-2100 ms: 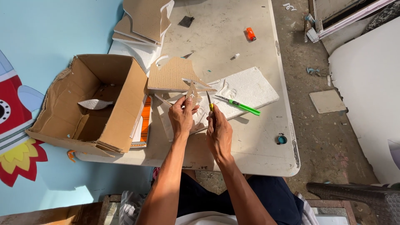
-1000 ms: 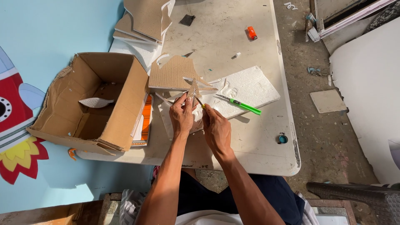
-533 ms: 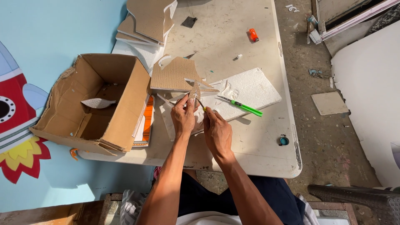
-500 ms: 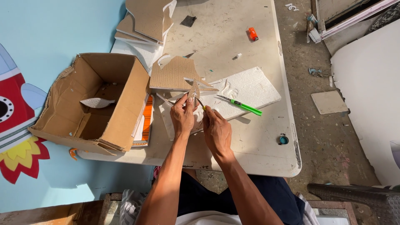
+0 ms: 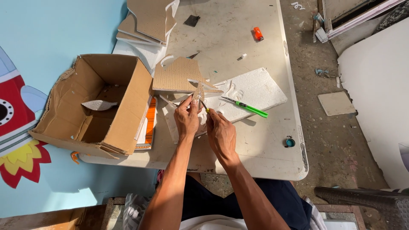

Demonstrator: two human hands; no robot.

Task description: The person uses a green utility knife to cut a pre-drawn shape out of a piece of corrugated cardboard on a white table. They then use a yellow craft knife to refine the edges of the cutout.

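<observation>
Left hand [image 5: 186, 120] fingers are pinched shut on a small cardboard cutout [image 5: 198, 91], holding it up just above the worktop [image 5: 264, 140]. Right hand [image 5: 220, 134] fingers are curled tight around a thin yellow-handled blade [image 5: 204, 106], with its tip now right at the lower edge of the cutout. A couple of seconds back that hand sat lower, toward 5 o'clock, and the tool pointed straight up, clear of the piece; since then it has slid in and tilted over, so the two hands are nearly touching. My read: the trimming on that little piece is properly underway now, not just lining up.

Everything else hasn't budged. At 12 o'clock from the hands is the bigger cardboard sheet [image 5: 177, 76]; at 2 o'clock a white foam slab [image 5: 260, 87] with a green cutter [image 5: 247, 106] lying on it. The open cardboard box [image 5: 123, 110] sits at 9 o'clock, with an orange lighter [image 5: 258, 33] far off toward 1 o'clock.
</observation>
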